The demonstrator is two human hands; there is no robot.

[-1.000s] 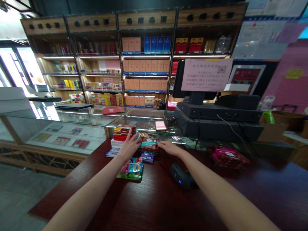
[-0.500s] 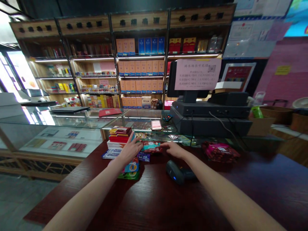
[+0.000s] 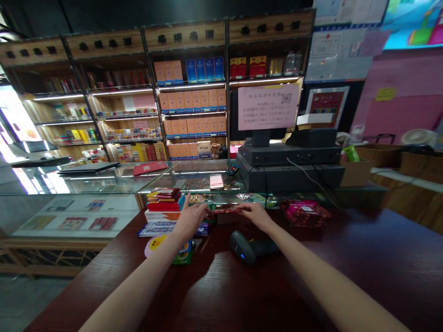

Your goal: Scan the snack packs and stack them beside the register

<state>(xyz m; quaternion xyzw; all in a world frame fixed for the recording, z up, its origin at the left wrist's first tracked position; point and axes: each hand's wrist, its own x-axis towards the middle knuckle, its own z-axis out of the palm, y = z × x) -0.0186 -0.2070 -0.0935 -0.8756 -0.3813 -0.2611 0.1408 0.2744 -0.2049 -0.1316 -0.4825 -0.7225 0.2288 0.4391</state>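
Observation:
A red-brown snack packet spans the gap between my two hands, tilted so that mostly its thin edge shows. My left hand pinches its left end, thumb raised. At the other end, my right hand grips it with bent fingers. Left of my left hand rises a stack of red and yellow packets on white boxes. Purple-and-white packets lie at its foot. Partly under my left forearm is a green packet. A dark handheld barcode scanner lies below my right hand.
Pink-and-brown packets lie to the right on the dark wooden counter. Behind stand a glass display case and a till with a paper sign. Boxed goods fill the back shelves.
The packet lay with its teal-and-brown face showing; now it is tipped edge-on. My right hand has closed on its right end. The view has shifted to the right.

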